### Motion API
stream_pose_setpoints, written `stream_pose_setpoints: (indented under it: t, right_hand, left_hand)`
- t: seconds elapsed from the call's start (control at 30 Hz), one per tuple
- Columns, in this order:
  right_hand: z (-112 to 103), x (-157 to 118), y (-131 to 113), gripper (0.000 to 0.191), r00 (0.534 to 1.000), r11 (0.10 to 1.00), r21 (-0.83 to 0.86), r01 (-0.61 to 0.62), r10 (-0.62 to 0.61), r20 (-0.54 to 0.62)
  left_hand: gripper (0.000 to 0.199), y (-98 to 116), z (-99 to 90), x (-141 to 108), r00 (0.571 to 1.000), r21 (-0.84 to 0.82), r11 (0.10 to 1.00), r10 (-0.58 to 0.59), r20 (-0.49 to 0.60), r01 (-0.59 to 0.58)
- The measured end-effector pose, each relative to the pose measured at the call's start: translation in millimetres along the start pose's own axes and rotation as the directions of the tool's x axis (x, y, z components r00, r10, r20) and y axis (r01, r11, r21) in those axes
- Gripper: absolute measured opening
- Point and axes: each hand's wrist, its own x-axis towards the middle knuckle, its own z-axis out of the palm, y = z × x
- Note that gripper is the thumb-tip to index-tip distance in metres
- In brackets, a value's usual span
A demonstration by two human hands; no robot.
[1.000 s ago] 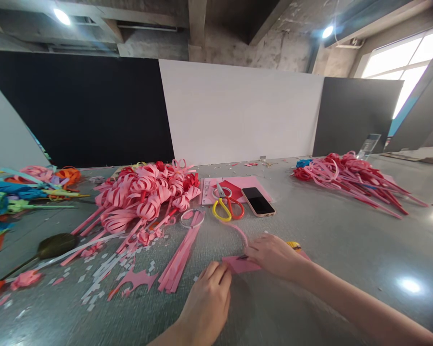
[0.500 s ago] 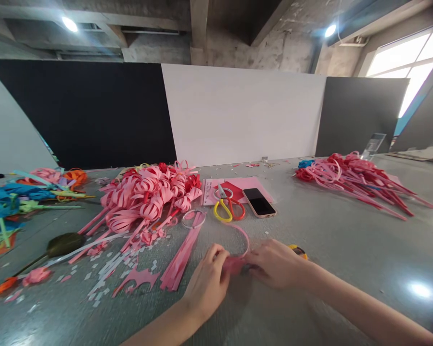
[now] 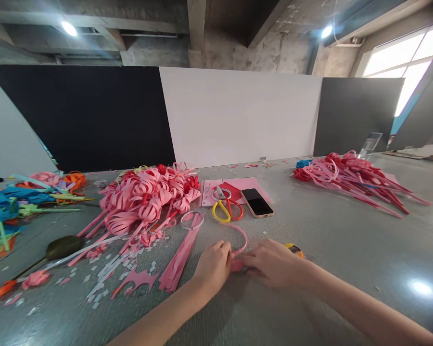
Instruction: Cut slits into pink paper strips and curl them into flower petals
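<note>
My left hand and my right hand are close together low over the table, both with fingers curled. Between them they grip a pink paper strip, of which a short flat piece shows. A thin pink strip curves up behind it toward the scissors; whether it is the same piece I cannot tell. Scissors with one yellow and one red handle lie ahead. Left of my left hand is a bundle of flat pink strips, topped by a pale ring. A yellow-and-black object is half hidden behind my right wrist.
A phone rests on pink and red paper sheets. Pink paper flowers are heaped left, with blue and orange ones beyond. A heap of pink and red strips lies right. White scraps and a dark leaf shape lie front left.
My left hand has shifted slightly right and up, nearer my right hand, so less of the pink strip shows between them. The whole view has drifted slightly.
</note>
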Motion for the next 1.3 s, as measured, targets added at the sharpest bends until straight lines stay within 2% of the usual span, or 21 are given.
stream_pose_setpoints:
  t: [0.1, 0.27, 0.47, 0.6, 0.73, 0.83, 0.93, 1.13, 1.3]
  right_hand:
    - [-1, 0, 0, 0.024, 1.000, 1.000, 0.014, 0.023, -0.023, 0.005]
    - [-1, 1, 2, 0.020, 0.999, 1.000, -0.006, 0.030, -0.030, 0.018]
    - [1, 0, 4, 0.014, 1.000, 1.000, 0.006, 0.029, -0.029, 0.012]
    - [4, 2, 4, 0.015, 1.000, 0.997, -0.074, 0.017, -0.018, -0.006]
    - [9, 9, 0, 0.011, 0.998, 0.971, -0.238, -0.016, 0.001, -0.063]
    - [16, 13, -4, 0.010, 0.994, 0.955, -0.295, 0.017, -0.049, -0.099]
    - [23, 15, -8, 0.009, 0.990, 0.943, -0.330, 0.037, -0.080, -0.118]
    - [29, 14, -10, 0.004, 0.991, 0.941, -0.339, -0.020, -0.027, -0.132]
    - [29, 14, -10, 0.006, 0.993, 0.942, -0.335, -0.018, -0.023, -0.118]
  left_hand:
    - [0.010, -1, -1.2, -1, 1.000, -0.027, 1.000, 0.005, -0.006, -0.005]
    - [0.011, 2, -10.1, -13, 0.991, 0.018, 0.998, 0.058, -0.121, -0.056]
    - [0.024, 6, -8.9, -44, 0.986, 0.159, 0.976, 0.158, -0.050, -0.148]
    - [0.028, 9, -4.2, -54, 0.981, 0.154, 0.975, 0.174, -0.084, -0.160]
    - [0.025, 11, -2.8, -57, 0.976, 0.136, 0.978, 0.176, -0.129, -0.158]
    - [0.026, 10, -2.0, -57, 0.974, 0.124, 0.979, 0.180, -0.138, -0.163]
    - [0.027, 10, -1.4, -57, 0.975, 0.135, 0.976, 0.187, -0.122, -0.171]
    - [0.029, 11, -2.7, -57, 0.979, 0.152, 0.975, 0.180, -0.093, -0.165]
    - [0.029, 11, -2.5, -57, 0.976, 0.152, 0.973, 0.192, -0.106, -0.175]
